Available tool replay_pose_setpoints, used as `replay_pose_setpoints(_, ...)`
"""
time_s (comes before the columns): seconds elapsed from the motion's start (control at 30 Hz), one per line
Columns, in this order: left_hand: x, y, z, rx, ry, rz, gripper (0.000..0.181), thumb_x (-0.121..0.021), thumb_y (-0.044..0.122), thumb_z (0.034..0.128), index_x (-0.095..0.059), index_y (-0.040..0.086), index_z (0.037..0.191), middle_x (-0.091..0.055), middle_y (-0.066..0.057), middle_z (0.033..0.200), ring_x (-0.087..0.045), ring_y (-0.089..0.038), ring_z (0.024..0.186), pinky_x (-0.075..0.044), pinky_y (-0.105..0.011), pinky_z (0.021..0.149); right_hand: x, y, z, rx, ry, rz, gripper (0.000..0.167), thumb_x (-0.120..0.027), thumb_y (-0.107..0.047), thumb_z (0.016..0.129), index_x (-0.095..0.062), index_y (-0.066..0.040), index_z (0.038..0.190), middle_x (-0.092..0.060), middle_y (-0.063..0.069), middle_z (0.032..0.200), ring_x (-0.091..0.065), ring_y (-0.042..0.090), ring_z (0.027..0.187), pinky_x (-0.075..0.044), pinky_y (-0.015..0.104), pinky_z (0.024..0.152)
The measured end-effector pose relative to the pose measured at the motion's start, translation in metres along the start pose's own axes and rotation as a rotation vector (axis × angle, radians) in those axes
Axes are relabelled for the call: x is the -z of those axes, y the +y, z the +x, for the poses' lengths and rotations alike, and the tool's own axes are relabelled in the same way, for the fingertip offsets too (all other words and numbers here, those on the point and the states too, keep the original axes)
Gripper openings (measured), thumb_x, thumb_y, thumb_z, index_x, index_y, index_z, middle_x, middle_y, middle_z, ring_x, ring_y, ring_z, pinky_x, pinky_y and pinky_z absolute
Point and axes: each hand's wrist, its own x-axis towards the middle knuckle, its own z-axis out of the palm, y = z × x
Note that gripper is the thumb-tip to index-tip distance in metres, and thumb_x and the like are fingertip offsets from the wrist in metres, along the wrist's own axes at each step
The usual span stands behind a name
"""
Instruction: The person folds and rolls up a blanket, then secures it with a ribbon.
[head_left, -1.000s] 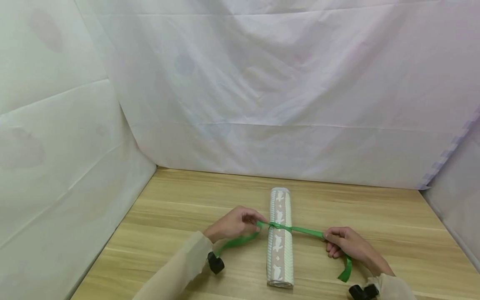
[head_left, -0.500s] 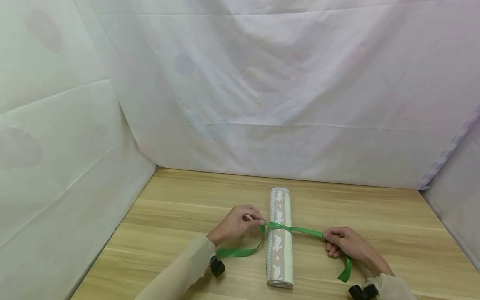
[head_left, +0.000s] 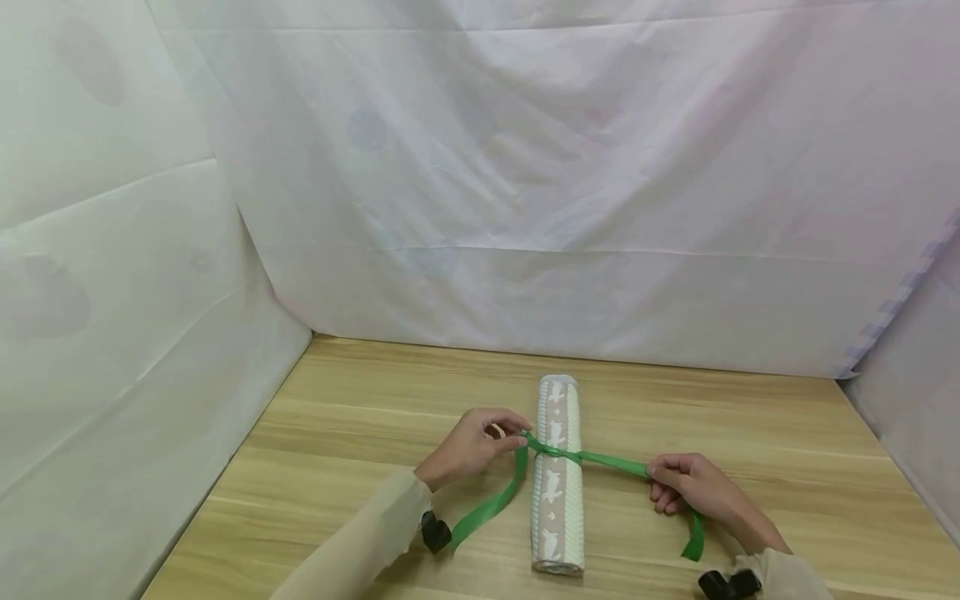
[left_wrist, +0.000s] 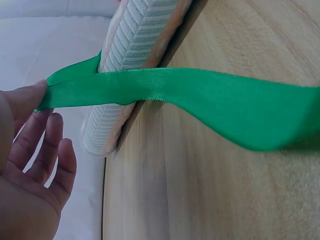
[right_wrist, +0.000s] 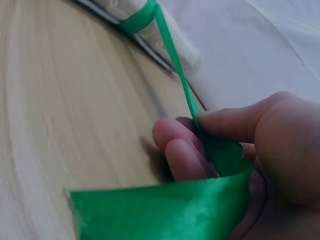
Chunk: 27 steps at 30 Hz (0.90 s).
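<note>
A rolled towel [head_left: 553, 500] with a pink-beige band and white rabbit figures lies lengthwise on the table. Round its middle runs a green ribbon [head_left: 615, 462], crossed or knotted on top; which of the two I cannot tell. Just left of the roll, my left hand [head_left: 474, 446] pinches the ribbon between thumb and fingertip, and the tail hangs down toward the wrist. In the left wrist view that ribbon [left_wrist: 150, 86] folds over at the thumb. To the right, my right hand [head_left: 693, 485] pinches the other length, drawn straight, its loose end dangling below the palm.
The wooden table [head_left: 360, 392] stretches out on both sides of the roll. A white cloth [head_left: 570, 300] hangs along its back edge, and more white sheeting [head_left: 150, 417] stands at the left. A black wrist camera [head_left: 435, 532] sits close to the ribbon's left tail.
My left hand has shifted its pinch on the ribbon and raised the part beside the roll slightly. The left tail now hangs lower. My right hand has stayed in place.
</note>
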Motion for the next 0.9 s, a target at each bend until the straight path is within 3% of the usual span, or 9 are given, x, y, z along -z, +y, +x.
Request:
replay_pose_setpoints(0.27, 0.001, 0.001, 0.000, -0.008, 0.013, 0.006, 0.008, -0.068, 0.026, 0.0947, -0.074, 0.024, 0.100, -0.070, 0.012, 0.094, -0.063, -0.008, 0.089, -0.051, -0.027, 0.079, -0.005, -0.022, -0.004, 0.017, 0.118, 0.038, 0.051, -0.056, -0.027, 0.102, -0.048, 0.006, 0.139, -0.063, 0.013, 0.088, -0.059, 0.018, 0.066, -0.052, 0.032, 0.056)
replay_pose_setpoints(0.57, -0.001, 0.000, 0.002, -0.012, 0.005, 0.005, 0.007, -0.069, 0.023, 0.0941, -0.074, 0.021, 0.099, -0.070, 0.012, 0.092, -0.063, -0.007, 0.086, -0.052, -0.026, 0.077, -0.012, -0.058, -0.006, 0.044, 0.204, 0.085, 0.055, -0.068, -0.026, 0.094, -0.049, 0.003, 0.138, -0.062, 0.013, 0.093, -0.058, 0.020, 0.073, -0.053, 0.036, 0.062)
replay_pose_setpoints(0.9, -0.003, 0.001, 0.003, -0.018, 0.011, -0.041, 0.006, -0.070, 0.022, 0.0931, -0.074, 0.021, 0.097, -0.070, 0.010, 0.092, -0.063, -0.008, 0.085, -0.053, -0.026, 0.075, -0.031, -0.103, 0.000, 0.074, 0.239, 0.046, 0.043, -0.074, -0.028, 0.089, -0.062, -0.004, 0.122, -0.065, 0.006, 0.087, -0.061, 0.027, 0.075, -0.051, 0.035, 0.063)
